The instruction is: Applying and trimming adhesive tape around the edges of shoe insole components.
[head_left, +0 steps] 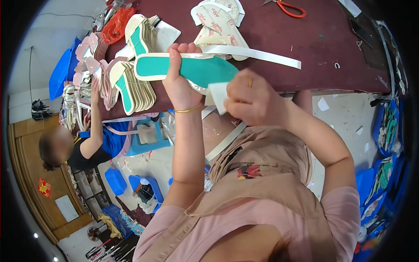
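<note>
By the table (323, 70), left hand (180, 87) clasps sole (204, 70), right hand (248, 98) pinches sheet (216, 97).

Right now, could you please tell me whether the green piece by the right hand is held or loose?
Held: the left hand grips the green piece, thumb across its front, fingers beyond its far edge.

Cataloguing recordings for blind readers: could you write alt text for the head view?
A person's left grip holds a green sole-shaped piece at a dark red table, while the right grip pinches a white piece beside it. Stacks of cream-and-green pieces lie to the left, near a co-worker; orange-handled scissors lie beyond.
</note>
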A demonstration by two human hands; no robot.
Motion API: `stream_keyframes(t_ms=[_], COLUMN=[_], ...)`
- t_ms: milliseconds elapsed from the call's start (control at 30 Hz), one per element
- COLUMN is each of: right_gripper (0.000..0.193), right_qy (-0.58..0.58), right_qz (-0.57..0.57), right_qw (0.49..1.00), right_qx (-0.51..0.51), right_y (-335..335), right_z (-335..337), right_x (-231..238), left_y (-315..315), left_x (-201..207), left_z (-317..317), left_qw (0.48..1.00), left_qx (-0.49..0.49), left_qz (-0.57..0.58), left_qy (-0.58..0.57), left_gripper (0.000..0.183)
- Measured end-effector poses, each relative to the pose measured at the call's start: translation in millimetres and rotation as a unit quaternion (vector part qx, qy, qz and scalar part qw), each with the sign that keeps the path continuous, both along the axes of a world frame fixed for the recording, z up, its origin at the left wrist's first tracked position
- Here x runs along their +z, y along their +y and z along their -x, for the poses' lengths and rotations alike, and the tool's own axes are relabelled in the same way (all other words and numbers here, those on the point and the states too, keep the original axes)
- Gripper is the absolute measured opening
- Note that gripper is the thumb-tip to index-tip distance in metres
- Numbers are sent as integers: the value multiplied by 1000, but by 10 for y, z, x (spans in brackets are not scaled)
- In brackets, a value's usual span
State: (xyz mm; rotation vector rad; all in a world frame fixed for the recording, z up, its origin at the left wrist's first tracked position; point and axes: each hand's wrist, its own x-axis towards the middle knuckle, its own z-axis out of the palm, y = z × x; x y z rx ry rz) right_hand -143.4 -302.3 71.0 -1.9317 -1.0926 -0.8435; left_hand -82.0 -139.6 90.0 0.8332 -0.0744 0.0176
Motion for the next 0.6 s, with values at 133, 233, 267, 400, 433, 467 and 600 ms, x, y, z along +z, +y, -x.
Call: stream_keyframes(t_ms=[133,233,267,400,433,467,600], right_gripper=[12,31,31,42,43,48,51], right_qy=[519,563,563,482,522,577,745], right_qz=[-327,-167,-167,-64,-27,-69,-240], right_qw=[789,809,809,874,852,812,617], right_qx=[21,5,5,8,25,52,83], right_y=[-10,-110,-117,-169,-179,-186,-77], right_z=[-109,-267,-253,-190,-194,-172,167], right_x=[325,278,242,97,61,-54,-438], left_y=[14,-68,-82,-152,-169,-201,-188], left_x=[69,194,244,90,78,63,3], left_z=[123,136,144,149,173,248,222], left_qw=[998,995,993,981,981,976,969], left_qx=[-68,-92,-108,-177,-179,-192,-210], left_qz=[-18,-49,-52,-46,-47,-54,32], left_qy=[3,1,15,59,59,89,127], left_gripper=[22,23,23,29,29,35,55])
